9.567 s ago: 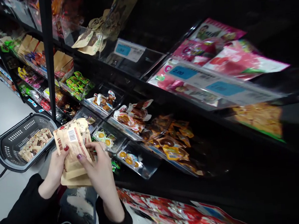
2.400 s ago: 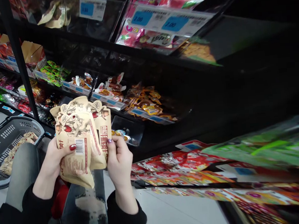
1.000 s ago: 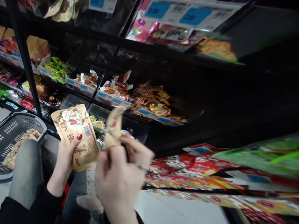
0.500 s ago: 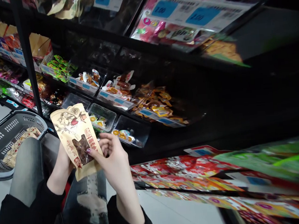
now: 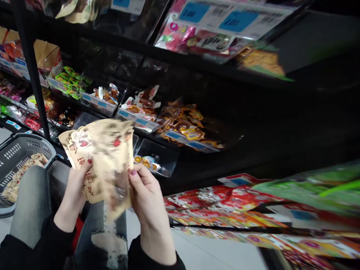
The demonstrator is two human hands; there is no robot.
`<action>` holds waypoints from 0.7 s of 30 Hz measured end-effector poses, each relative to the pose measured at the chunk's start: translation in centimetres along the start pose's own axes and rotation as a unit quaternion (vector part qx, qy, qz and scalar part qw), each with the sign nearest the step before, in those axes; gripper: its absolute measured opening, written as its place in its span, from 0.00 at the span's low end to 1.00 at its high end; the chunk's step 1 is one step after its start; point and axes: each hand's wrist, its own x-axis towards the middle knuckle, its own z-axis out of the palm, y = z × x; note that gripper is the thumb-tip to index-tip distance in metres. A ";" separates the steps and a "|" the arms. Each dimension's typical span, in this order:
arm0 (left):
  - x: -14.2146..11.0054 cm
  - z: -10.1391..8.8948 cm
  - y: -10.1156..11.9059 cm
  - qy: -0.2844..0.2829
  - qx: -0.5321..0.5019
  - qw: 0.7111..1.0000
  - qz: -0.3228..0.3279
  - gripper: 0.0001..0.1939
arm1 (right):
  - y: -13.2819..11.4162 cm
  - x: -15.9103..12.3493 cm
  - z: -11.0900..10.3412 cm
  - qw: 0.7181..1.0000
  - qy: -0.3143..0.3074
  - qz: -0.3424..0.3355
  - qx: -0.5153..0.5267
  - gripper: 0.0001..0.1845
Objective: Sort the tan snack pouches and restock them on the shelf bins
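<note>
My left hand (image 5: 70,189) is closed on a beige snack pouch (image 5: 92,185) with red lettering, its thumb lying across the front. Pinched at its right edge by my right hand (image 5: 148,191), a second beige snack pouch (image 5: 116,156) overlaps the first. Motion smears this second pouch, though a dark window shows low on its face. More pouch edges show behind the two; I cannot tell how many there are. Both hands are above my knees, in front of the shelf. Similar beige pouches (image 5: 19,179) lie in a grey shopping basket (image 5: 1,159) to the left.
Clear bins of small wrapped snacks (image 5: 182,124) line the black shelf ahead, beside a shelf post (image 5: 33,75). Price labels (image 5: 217,17) hang from the upper shelf. Red and green snack packets (image 5: 222,198) stick out low on the right.
The single pouch in front has become overlapping pouches spread between both hands. My right hand has moved slightly right and down with one; my left thumb now shows on the front of another.
</note>
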 end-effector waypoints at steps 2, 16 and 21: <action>-0.1 -0.1 0.3 0.004 0.002 1.000 0.000 0.19 | 0.3 0.0 -0.4 0.984 -0.064 0.058 0.153 0.15; 0.0 -0.7 1.1 0.011 0.004 0.999 -0.039 0.22 | -0.3 0.3 -2.1 0.983 0.139 -0.080 -0.092 0.14; -0.1 -1.2 1.7 -0.004 0.007 0.997 -0.076 0.25 | -1.5 0.1 -3.7 0.816 0.368 -0.159 -0.417 0.11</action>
